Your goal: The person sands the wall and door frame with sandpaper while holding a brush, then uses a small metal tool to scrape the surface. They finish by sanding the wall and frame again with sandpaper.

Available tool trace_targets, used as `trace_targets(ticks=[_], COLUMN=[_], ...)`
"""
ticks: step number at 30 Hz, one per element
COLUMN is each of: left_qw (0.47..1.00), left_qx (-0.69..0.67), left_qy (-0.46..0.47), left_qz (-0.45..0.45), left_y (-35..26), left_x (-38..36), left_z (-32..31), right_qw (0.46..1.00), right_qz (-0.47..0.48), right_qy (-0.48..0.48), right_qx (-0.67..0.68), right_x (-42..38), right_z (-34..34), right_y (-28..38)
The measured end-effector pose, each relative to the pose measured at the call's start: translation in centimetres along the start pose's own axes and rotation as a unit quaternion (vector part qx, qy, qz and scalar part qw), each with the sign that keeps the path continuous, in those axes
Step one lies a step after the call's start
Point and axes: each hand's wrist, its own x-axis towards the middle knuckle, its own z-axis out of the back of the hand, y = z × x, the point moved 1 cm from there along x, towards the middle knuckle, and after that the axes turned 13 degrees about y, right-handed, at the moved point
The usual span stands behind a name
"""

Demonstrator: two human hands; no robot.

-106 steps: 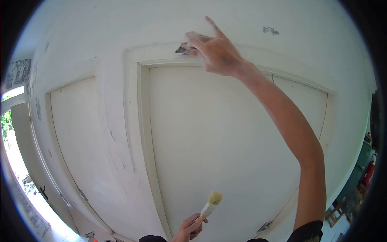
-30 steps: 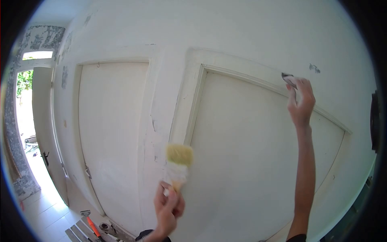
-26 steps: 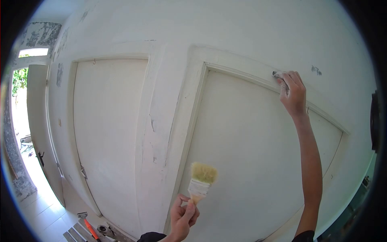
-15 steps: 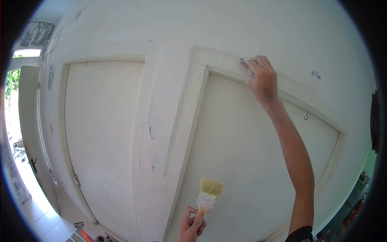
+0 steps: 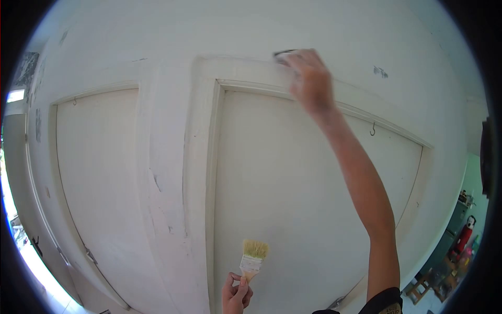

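My left hand (image 5: 237, 295) is closed round the wooden handle of a flat paintbrush (image 5: 254, 261), held upright with its pale yellow bristles on top. High up, my right hand (image 5: 312, 83) is closed on a thin, dark-edged piece that looks like sandpaper (image 5: 284, 54); the hand is blurred. It is at the white wall just above the top of a door frame (image 5: 251, 86). A faint grey line runs along the wall there. Below the raised arm is the white, closed door (image 5: 293, 193).
A second white door (image 5: 99, 183) stands to the left, with cracked patches on the wall (image 5: 167, 209) between the two. A metal hook (image 5: 372, 129) hangs from the right door's top. At far right are a red figure (image 5: 464, 235) and a wooden stool (image 5: 418, 288).
The view has swung to the right, so the doors appear further left. My right hand remains above the door frame, and more of the dark piece in it shows. The brush stays in my left hand.
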Motion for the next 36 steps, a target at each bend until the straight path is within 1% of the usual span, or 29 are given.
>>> trace_targets(ticks=[2, 4, 5, 6, 7, 8, 10, 11, 12, 13, 14, 17, 18, 19, 21, 22, 24, 25, 27, 28, 30, 31, 33, 34, 36], left_qw=[1.0, 0.999, 0.999, 0.999, 1.0, 0.999, 0.999, 0.998, 0.997, 0.996, 0.997, 0.998, 0.998, 0.998, 0.998, 0.998, 0.997, 0.997, 0.997, 0.997, 0.998, 0.998, 0.999, 0.999, 0.998], left_qx=[0.02, 0.039, 0.035, 0.029, 0.028, 0.034, 0.044, 0.045, 0.048, 0.052, 0.044, 0.043, 0.047, 0.048, 0.041, 0.043, 0.053, 0.055, 0.057, 0.059, 0.04, 0.038, 0.025, 0.027, 0.047], left_qy=[0.004, 0.004, 0.009, 0.014, 0.014, 0.012, 0.012, 0.038, 0.064, 0.066, 0.06, 0.045, 0.037, 0.036, 0.037, 0.039, 0.049, 0.052, 0.048, 0.049, 0.033, 0.033, 0.037, 0.038, 0.043], left_qz=[0.017, 0.033, 0.014, -0.002, 0.002, 0.003, 0.002, -0.004, -0.014, -0.014, -0.011, -0.006, -0.009, -0.01, 0.005, 0.004, 0.014, 0.017, 0.023, 0.027, 0.026, 0.024, 0.007, 0.007, -0.009], left_y=[-0.5, -0.4, -0.3, -0.3, -0.2, 0.1, 0.4, 0.5, 0.8, 0.9, 0.9, 0.0, -0.4, -0.6, -0.7, -0.5, 0.2, 0.2, -0.1, -0.2, -0.5, -0.6, -1.0, -0.8, 0.0], left_x=[0.1, 0.1, 0.1, -0.1, -0.3, -0.6, -0.6, -0.6, -0.4, -0.3, -0.3, -0.8, -0.9, -1.0, -1.1, -1.2, -1.0, -0.9, -0.9, -1.1, -1.3, -1.4, -1.6, -1.6, -1.2], left_z=[-0.3, -0.3, -0.3, -0.4, -0.5, -0.7, -1.0, -1.0, -1.2, -1.4, -1.5, -1.7, -1.7, -1.7, -1.8, -1.7, -1.8, -2.0, -2.1, -2.0, -1.8, -1.8, -1.6, -1.5, -1.1], right_qw=[1.0, 0.999, 0.999, 0.999, 0.997, 0.997, 0.996, 0.995, 0.998, 0.999, 0.999, 0.998, 0.997, 0.997, 0.992, 0.992, 0.995, 0.995, 0.994, 0.994, 0.996, 0.994, 0.985, 0.985, 0.981], right_qz=[-0.02, -0.014, -0.013, -0.04, -0.067, -0.07, -0.029, -0.032, -0.042, -0.053, -0.018, -0.027, -0.064, -0.063, -0.109, -0.078, -0.067, -0.07, -0.083, -0.087, -0.056, -0.094, -0.146, -0.147, -0.14], right_qy=[-0.009, -0.03, -0.03, -0.028, -0.024, -0.022, -0.083, -0.084, -0.051, -0.014, -0.03, -0.053, -0.049, -0.05, -0.068, -0.089, -0.063, -0.061, 0.026, 0.028, -0.047, -0.053, -0.086, -0.088, -0.131], right_qx=[0.004, 0.005, 0.006, -0.004, -0.015, -0.016, -0.03, -0.031, -0.015, -0.001, -0.007, -0.034, 0.006, 0.007, -0.009, -0.049, -0.028, -0.032, 0.065, 0.064, -0.044, -0.007, 0.02, 0.019, -0.029], right_x=[-2.5, -4.0, -4.3, -4.1, -3.9, -3.5, -1.6, -1.3, -1.1, -1.0, -1.9, -5.0, -5.4, -5.3, -4.6, -3.6, -1.5, -1.3, -1.3, -2.3, -5.1, -6.2, -7.5, -7.6, -6.8], right_z=[2.2, 3.0, 2.6, 2.3, 2.0, 1.2, -1.1, -1.1, -0.9, -0.7, -0.3, 1.6, 2.2, 1.9, 0.6, -0.6, -2.2, -1.9, -1.4, -1.1, 0.7, 1.7, 2.9, 2.5, 1.0], right_y=[-3.3, -4.0, -4.0, -3.4, -2.8, -1.9, -0.1, 0.2, 0.3, 0.2, -0.6, -3.8, -3.7, -3.3, -2.2, -0.9, 2.1, 2.0, 1.5, 0.8, -1.8, -3.0, -4.0, -3.7, -2.5])
